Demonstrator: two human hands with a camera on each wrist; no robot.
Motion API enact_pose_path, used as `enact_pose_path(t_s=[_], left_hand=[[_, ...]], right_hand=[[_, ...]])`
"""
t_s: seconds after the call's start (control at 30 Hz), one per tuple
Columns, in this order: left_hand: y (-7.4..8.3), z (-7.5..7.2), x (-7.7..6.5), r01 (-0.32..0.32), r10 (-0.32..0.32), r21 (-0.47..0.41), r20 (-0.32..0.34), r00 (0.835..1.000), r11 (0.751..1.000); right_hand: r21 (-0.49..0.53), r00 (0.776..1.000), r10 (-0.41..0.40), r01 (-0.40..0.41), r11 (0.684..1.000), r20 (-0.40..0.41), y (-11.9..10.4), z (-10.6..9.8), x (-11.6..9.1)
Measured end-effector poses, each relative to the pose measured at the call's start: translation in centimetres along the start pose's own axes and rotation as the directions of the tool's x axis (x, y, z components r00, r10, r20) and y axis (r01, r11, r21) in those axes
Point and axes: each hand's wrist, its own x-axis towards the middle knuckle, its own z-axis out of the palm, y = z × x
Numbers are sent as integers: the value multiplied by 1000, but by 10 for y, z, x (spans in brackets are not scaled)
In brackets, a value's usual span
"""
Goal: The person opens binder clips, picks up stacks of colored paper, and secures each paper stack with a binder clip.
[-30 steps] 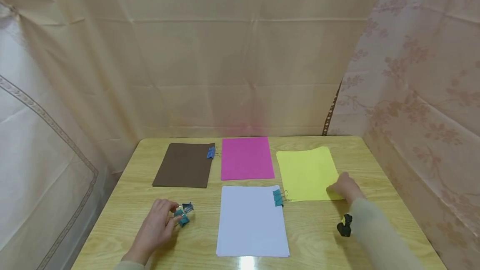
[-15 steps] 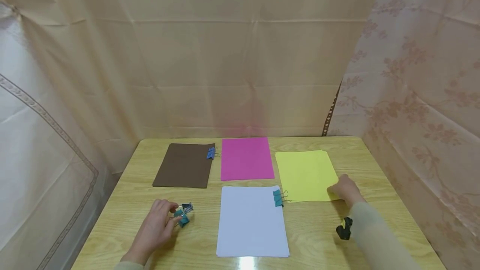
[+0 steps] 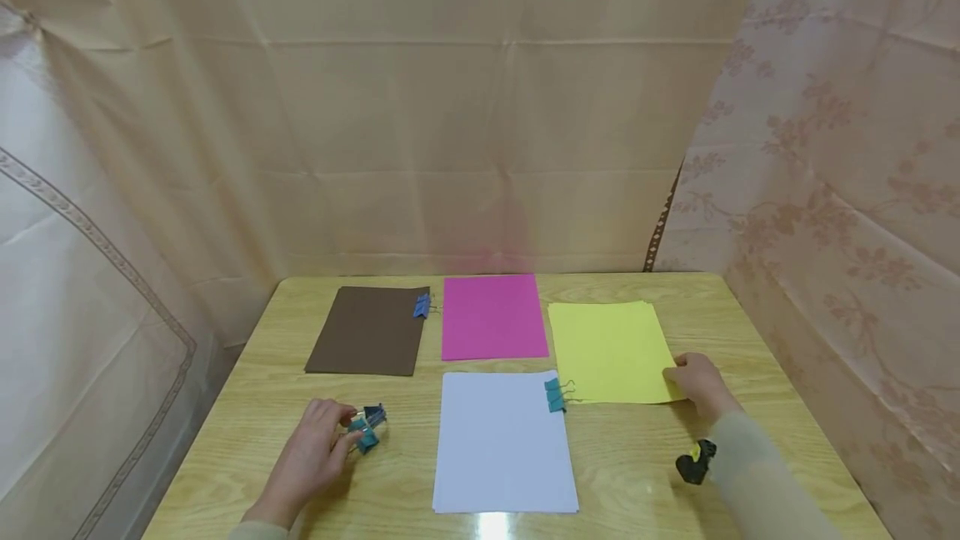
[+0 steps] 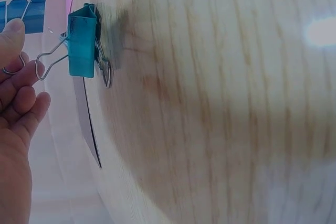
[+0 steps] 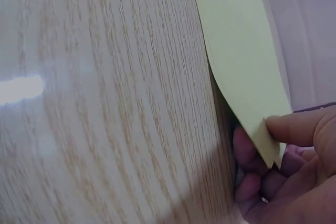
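Observation:
At the left front, my left hand (image 3: 311, 452) pinches a teal binder clip (image 3: 366, 438), and a dark-looking binder clip (image 3: 373, 416) sits against it. Its thumb lies on a blue-teal clip (image 4: 32, 14) in the left wrist view, while another teal clip (image 4: 82, 45) is just beyond the fingertips, wire handles spread. On the right, my right hand (image 3: 699, 382) pinches the near right corner of a yellow paper stack (image 3: 611, 352). The right wrist view shows the thumb on top of the yellow paper (image 5: 241, 51) and curled fingers under the bent corner.
White paper (image 3: 502, 448) lies front centre, with a teal binder clip (image 3: 555, 396) at its upper right corner. Behind are brown paper (image 3: 367, 332), bearing a blue binder clip (image 3: 422, 306), and magenta paper (image 3: 493, 319). Curtains (image 3: 480, 107) hang behind the wooden table (image 3: 405, 490).
The yellow paper's raised far edge has come down flatter, and the stack has shifted slightly left. My right hand has moved slightly right and nearer at its corner. My left hand stays put.

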Motion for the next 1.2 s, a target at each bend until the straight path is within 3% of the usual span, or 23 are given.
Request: enact_pose_path(t_s=[0.27, 0.57, 0.87, 1.2], left_hand=[[1, 2, 3, -12, 12, -5, -8, 1000, 1000], [9, 0, 9, 56, -54, -28, 51, 997, 998], [13, 3, 17, 90, -86, -40, 89, 992, 995], [20, 4, 27, 104, -93, -96, 108, 990, 990]], right_hand=[[95, 997, -73, 71, 993, 18, 6, -4, -3], [155, 994, -112, 108, 982, 19, 9, -7, -8], [223, 988, -147, 156, 962, -58, 0, -8, -14], [259, 964, -166, 217, 941, -205, -13, -7, -19]])
